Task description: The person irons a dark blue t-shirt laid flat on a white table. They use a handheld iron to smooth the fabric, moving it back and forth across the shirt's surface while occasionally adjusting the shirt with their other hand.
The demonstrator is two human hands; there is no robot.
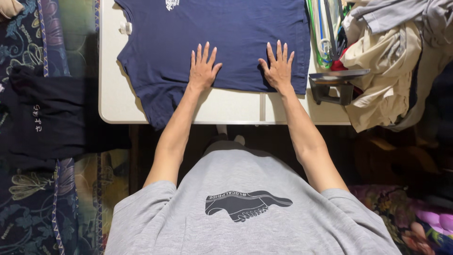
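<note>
navy t-shirt (222, 33) is laid flat on the white table (113, 94), its hem near the front edge. left hand (203, 71) and right hand (278, 68) are pressed on it, fingers spread wide, nothing gripped. even outward strokes are advised. clothes pile (391, 61) is heaped at the right edge.

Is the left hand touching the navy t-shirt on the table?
Touching: the head view shows the left hand lying flat, fingers spread, on the navy t-shirt.

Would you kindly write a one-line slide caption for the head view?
Both hands, left and right, press flat on a navy blue cotton T-shirt spread over a white table.
</note>
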